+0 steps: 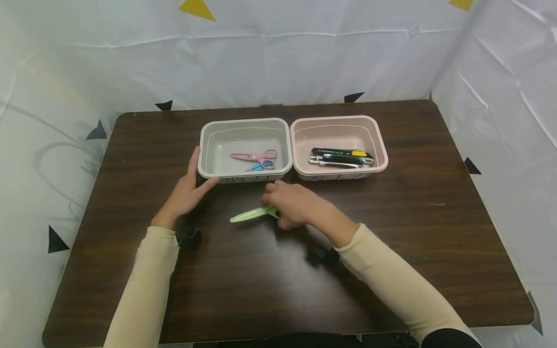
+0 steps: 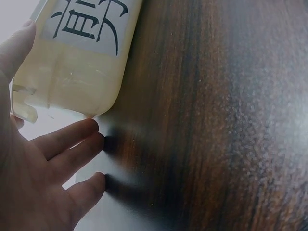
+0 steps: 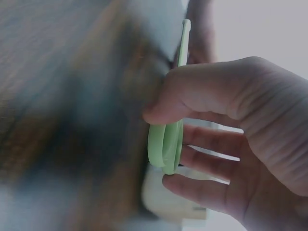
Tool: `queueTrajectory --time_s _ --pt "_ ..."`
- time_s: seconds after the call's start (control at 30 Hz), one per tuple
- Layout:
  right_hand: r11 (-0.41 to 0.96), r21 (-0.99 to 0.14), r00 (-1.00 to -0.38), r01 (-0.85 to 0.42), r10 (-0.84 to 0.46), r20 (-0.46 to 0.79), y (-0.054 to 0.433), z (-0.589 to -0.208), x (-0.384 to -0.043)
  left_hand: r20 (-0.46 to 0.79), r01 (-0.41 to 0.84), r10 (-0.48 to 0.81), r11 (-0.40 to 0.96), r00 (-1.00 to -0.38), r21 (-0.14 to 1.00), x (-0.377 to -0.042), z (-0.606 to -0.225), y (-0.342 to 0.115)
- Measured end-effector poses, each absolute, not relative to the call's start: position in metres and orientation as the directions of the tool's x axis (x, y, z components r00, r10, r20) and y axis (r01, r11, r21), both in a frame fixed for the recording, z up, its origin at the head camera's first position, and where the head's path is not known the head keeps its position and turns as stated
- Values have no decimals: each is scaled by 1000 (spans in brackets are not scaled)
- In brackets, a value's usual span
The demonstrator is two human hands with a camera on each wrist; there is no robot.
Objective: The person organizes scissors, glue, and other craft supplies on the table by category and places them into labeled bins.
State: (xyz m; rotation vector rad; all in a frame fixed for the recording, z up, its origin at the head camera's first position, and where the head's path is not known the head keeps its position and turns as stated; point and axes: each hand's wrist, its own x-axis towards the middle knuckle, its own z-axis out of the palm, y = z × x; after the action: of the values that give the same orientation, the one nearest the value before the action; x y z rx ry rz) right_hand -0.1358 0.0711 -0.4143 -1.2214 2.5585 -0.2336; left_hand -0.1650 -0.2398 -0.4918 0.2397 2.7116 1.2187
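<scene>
My right hand pinches a pair of light green scissors by the handle loops, over the table in front of the bins. Its blades point left in the head view; the right wrist view shows the thumb and fingers on the green handles. Fingers extended, my left hand touches the left front corner of the grey-white bin, thumb at the front rim. Pink scissors and blue-handled scissors lie inside that bin. A written label shows on its front.
Against the grey-white bin's right side stands a pink bin with several box cutters in it. Both stand on a dark wooden table. White sheeting hangs behind and beside the table.
</scene>
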Motion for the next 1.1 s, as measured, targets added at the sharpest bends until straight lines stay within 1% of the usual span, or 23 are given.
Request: queueTrajectory --time_s 0.2,0.37,0.47,0.53,0.67,0.77,0.93,1.1 --pt "598 -291 -592 -747 -797 -118 71 -391 -139 -77 83 213 651 -974 755 -166 -491 -239" --pt "581 -320 -593 -749 -802 -68 71 -377 -149 -74 89 221 644 -972 760 -165 -492 -240" --pt "587 -354 -613 -728 -788 -45 71 -371 -159 -65 97 225 638 -972 764 -165 -492 -240" --pt "604 -379 -641 -701 -767 -36 70 -369 -167 -63 98 226 637 -972 764 -165 -492 -241" --pt "655 -411 -709 -634 -705 -29 68 -368 -184 -78 81 216 639 -973 765 -164 -492 -241" --pt "681 -417 -741 -602 -671 -27 66 -371 -196 -93 62 206 639 -974 767 -164 -492 -240" --pt "703 -417 -763 -576 -646 -36 61 -380 -214 -95 59 203 641 -975 765 -164 -491 -240" --pt "703 -429 -758 -567 -650 -62 55 -394 -229 -90 65 207 640 -974 765 -164 -490 -240"
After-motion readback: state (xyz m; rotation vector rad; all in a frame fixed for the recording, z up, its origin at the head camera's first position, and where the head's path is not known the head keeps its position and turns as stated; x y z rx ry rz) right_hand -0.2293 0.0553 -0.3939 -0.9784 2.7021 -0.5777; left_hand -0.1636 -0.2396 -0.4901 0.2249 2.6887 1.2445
